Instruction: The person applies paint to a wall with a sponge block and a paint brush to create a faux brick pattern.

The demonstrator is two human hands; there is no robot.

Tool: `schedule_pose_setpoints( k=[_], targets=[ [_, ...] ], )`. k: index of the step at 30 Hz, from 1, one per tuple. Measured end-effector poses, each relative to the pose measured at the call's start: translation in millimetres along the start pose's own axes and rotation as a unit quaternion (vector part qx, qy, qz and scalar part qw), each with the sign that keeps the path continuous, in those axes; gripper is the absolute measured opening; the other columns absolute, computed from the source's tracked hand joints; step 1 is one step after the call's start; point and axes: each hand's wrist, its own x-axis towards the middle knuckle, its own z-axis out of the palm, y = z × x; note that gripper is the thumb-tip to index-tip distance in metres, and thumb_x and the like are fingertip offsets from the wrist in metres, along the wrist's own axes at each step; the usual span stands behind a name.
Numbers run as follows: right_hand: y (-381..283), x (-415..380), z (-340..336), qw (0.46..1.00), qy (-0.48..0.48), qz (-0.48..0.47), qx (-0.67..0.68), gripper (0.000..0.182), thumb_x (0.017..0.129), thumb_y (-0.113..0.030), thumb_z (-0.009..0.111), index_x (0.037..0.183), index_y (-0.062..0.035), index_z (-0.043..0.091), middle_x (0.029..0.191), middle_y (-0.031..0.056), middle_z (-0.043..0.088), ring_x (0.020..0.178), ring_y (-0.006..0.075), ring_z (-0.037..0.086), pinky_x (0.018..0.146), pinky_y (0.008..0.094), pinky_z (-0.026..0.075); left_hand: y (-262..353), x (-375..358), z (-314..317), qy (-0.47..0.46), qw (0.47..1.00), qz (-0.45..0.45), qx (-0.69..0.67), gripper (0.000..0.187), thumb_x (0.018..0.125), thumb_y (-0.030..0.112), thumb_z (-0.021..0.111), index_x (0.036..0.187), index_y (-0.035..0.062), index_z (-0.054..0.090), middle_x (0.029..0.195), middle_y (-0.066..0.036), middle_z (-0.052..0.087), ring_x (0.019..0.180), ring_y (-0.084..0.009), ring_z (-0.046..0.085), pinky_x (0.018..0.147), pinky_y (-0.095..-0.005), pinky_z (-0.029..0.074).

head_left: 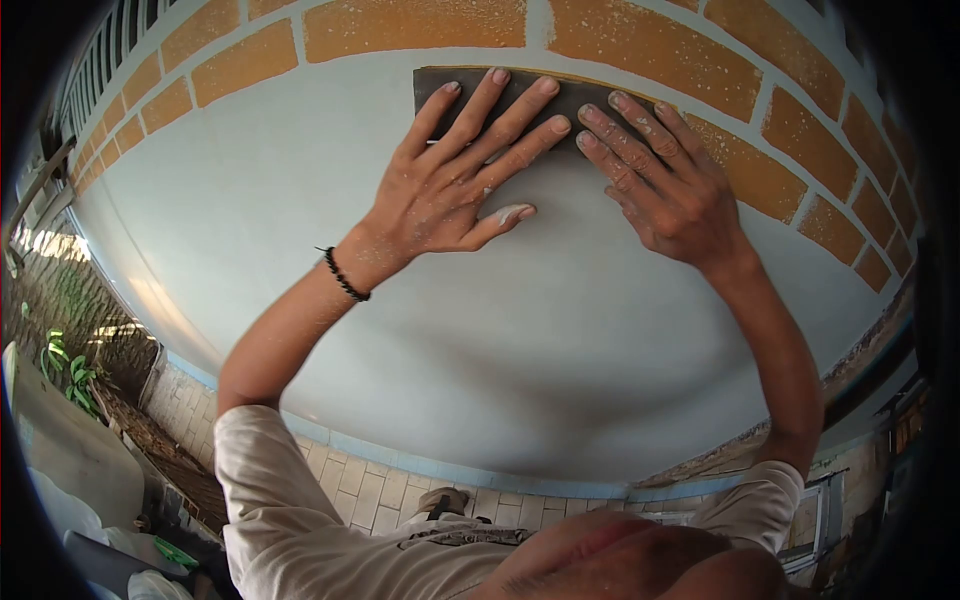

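A dark grey flat strip point(475, 82) with a thin yellowish top edge lies against the wall, along the lower border of the painted orange bricks point(655, 55). My left hand point(465, 165) rests on it with fingers spread, fingertips pressing on the strip and thumb out over the smooth white wall point(420, 330). To its right, my right hand point(665, 175) has its fingers stretched out, the tips on or close to the strip's right part. Pale specks dot both hands. The strip's right end is partly hidden behind my right fingers.
Below the wall runs a light blue base strip point(450, 472) above a paved floor point(365, 490). A green plant point(72, 372) grows at the left, near pale plastic-looking bags point(65, 505). A dark bar point(870, 375) stands at the right edge.
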Motion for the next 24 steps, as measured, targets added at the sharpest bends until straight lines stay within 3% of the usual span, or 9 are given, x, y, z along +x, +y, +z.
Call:
schedule_pose_setpoints(
  k=[5,8,11,14,17,20,23,24],
  targets=[
    [20,6,-16,0.992,-0.105,-0.059,0.048,0.087,0.073,-0.031,0.086,0.152,-0.0206,0.05,0.162,-0.0033,0.044,0.149,0.0187,0.041,0.13,0.0436,0.03,-37,9,-5,-0.013,0.991,0.125,0.039,0.076,0.103,0.072,0.017,0.16,0.0292,0.04,0.168,0.001,0.035,0.155,-0.024,0.03,0.129,-0.0474,0.022],
    [33,12,-13,0.986,-0.104,-0.119,0.052,0.103,0.065,-0.037,0.089,0.155,-0.02,0.042,0.163,-0.0043,0.042,0.15,0.0176,0.04,0.131,0.0435,0.028,-50,21,-14,-0.065,0.978,0.197,0.0,0.081,0.101,0.074,0.009,0.162,0.0271,0.036,0.169,0.001,0.031,0.156,-0.0224,0.029,0.131,-0.0478,0.019],
    [40,11,-8,0.982,-0.112,-0.147,0.044,0.108,0.061,-0.045,0.089,0.155,-0.0213,0.04,0.161,-0.0042,0.044,0.15,0.0162,0.038,0.131,0.0445,0.029,-59,24,-13,-0.098,0.968,0.23,-0.033,0.086,0.1,0.075,0.006,0.164,0.0232,0.032,0.17,0.001,0.027,0.156,-0.0222,0.027,0.132,-0.0495,0.015],
    [45,15,-11,0.978,-0.141,-0.149,0.028,0.089,0.077,-0.062,0.072,0.154,-0.0286,0.043,0.158,-0.0039,0.048,0.149,0.0196,0.042,0.13,0.0508,0.03,-69,28,-15,-0.097,0.956,0.273,-0.036,0.085,0.101,0.072,0.008,0.163,0.0196,0.032,0.17,0.0,0.027,0.156,-0.0228,0.027,0.132,-0.0502,0.015],
    [47,13,-9,0.973,-0.163,-0.161,-0.02,0.088,0.075,-0.076,0.062,0.153,-0.0388,0.044,0.158,-0.006,0.047,0.148,0.0185,0.042,0.129,0.0531,0.03,-70,29,-12,-0.104,0.954,0.278,-0.045,0.081,0.103,0.069,0.009,0.162,0.0189,0.035,0.17,-0.001,0.029,0.156,-0.0233,0.027,0.132,-0.0501,0.015],
    [47,12,-9,0.972,-0.17,-0.156,-0.039,0.088,0.073,-0.08,0.058,0.152,-0.044,0.043,0.158,-0.0065,0.047,0.149,0.0176,0.042,0.129,0.0547,0.028,-69,30,-13,-0.103,0.955,0.273,-0.059,0.078,0.104,0.065,0.012,0.161,0.0186,0.037,0.17,-0.001,0.03,0.156,-0.0239,0.028,0.132,-0.0499,0.014],
    [47,14,-10,0.98,-0.157,-0.114,0.039,0.116,0.053,-0.063,0.082,0.158,-0.0441,0.035,0.164,-0.0112,0.039,0.151,0.0113,0.036,0.132,0.0502,0.024,-70,32,-12,-0.106,0.956,0.268,-0.056,0.077,0.105,0.065,0.013,0.161,0.0186,0.038,0.169,-0.001,0.031,0.156,-0.0243,0.028,0.132,-0.0496,0.014],
    [48,15,-11,0.979,-0.164,-0.122,0.021,0.106,0.06,-0.069,0.073,0.156,-0.0437,0.037,0.162,-0.0098,0.041,0.15,0.0132,0.038,0.132,0.0532,0.023,-69,32,-12,-0.106,0.957,0.267,-0.052,0.077,0.105,0.064,0.013,0.161,0.0186,0.038,0.169,-0.001,0.031,0.156,-0.0241,0.028,0.132,-0.0495,0.014]
  ],
)
